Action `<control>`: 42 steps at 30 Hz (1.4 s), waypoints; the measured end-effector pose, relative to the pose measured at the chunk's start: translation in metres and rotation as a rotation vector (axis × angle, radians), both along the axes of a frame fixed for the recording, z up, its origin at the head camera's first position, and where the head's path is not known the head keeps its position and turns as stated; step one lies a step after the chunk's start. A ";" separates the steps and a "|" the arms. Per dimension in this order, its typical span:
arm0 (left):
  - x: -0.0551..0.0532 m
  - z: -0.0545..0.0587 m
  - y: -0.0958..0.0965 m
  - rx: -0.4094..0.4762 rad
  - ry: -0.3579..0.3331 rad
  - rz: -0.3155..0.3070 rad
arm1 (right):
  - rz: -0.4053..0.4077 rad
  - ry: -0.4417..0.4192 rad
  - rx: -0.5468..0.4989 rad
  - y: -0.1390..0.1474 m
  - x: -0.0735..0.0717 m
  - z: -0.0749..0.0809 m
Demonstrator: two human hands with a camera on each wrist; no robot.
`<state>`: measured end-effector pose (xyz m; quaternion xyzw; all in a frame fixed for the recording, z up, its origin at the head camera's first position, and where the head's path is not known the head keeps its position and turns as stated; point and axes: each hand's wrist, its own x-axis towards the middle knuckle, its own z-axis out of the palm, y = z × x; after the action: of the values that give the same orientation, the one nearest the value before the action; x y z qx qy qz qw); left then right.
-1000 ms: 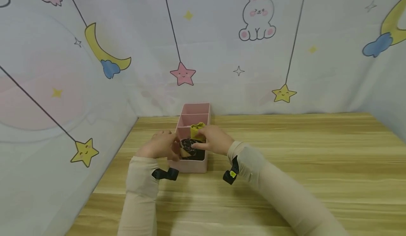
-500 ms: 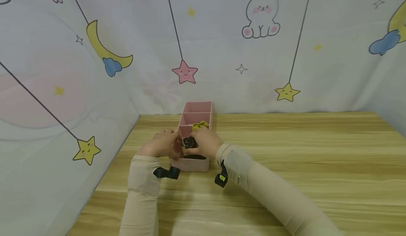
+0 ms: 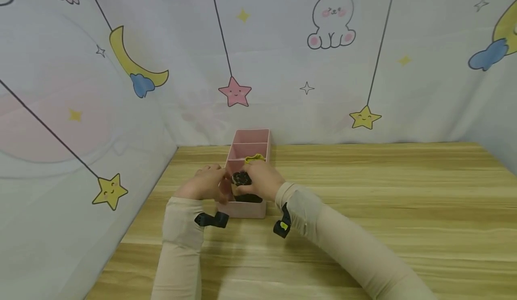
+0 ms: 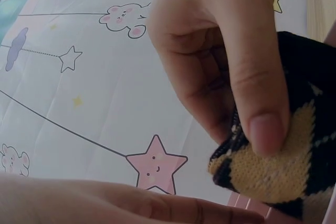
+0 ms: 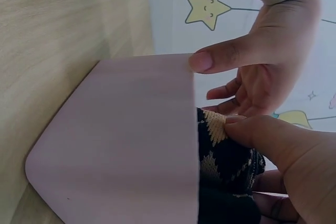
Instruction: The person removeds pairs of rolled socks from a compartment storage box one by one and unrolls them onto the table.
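Note:
A rolled dark sock with a tan diamond pattern (image 3: 241, 178) sits in the front part of a long pink divided box (image 3: 244, 210). My right hand (image 3: 264, 181) pinches it between thumb and fingers; the left wrist view shows this thumb (image 4: 266, 135) on a tan patch. Plain black fabric (image 5: 226, 205) lies against the patterned roll; whether it is the same sock, I cannot tell. At the box's left side is my left hand (image 3: 208, 183), its straight thumb touching the rim in the right wrist view. Behind my right hand, a yellow rolled cloth (image 3: 254, 158) is partly hidden.
Box dividers (image 3: 248, 158) separate further compartments toward the back. The box stands on a wood-grain table (image 3: 363, 210), near a white backdrop (image 3: 282, 111) printed with stars, moons and rabbits. Another backdrop panel (image 3: 52, 228) runs along the left.
My right hand has moved left and closed on the dark sock, covering more of it and of the yellow cloth. The left hand stays by the box. The head view has shifted slightly.

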<state>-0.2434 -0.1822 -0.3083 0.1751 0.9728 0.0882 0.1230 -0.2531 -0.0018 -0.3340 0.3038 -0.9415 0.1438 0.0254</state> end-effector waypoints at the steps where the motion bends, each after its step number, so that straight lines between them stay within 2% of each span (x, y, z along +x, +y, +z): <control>1: 0.000 0.000 0.000 -0.004 0.002 -0.001 | -0.001 -0.003 -0.010 0.001 0.000 0.002; 8: 0.000 0.000 0.002 -0.004 0.001 0.012 | -0.009 -0.025 -0.109 0.008 0.004 0.014; 12: 0.001 0.002 0.003 0.006 -0.008 0.018 | -0.020 -0.003 -0.146 0.013 0.006 0.022; 18: 0.001 0.004 0.005 -0.027 0.010 0.014 | -0.026 0.035 -0.202 0.021 0.008 0.033; 26: 0.002 0.006 0.006 -0.026 0.038 0.004 | -0.066 0.003 -0.269 0.034 0.010 0.042; 31: 0.004 0.007 0.010 0.008 0.090 -0.018 | -0.086 -0.025 -0.281 0.045 0.012 0.042; 37: 0.009 0.012 0.019 0.060 0.148 -0.041 | -0.107 -0.007 -0.284 0.062 0.015 0.038; 42: 0.012 0.015 0.028 0.101 0.230 -0.100 | -0.136 -0.014 -0.299 0.077 0.018 0.031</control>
<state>-0.2315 -0.1545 -0.2935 0.2383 0.9649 0.1100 0.0059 -0.2352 0.0749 -0.3028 0.2311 -0.9282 0.2822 0.0735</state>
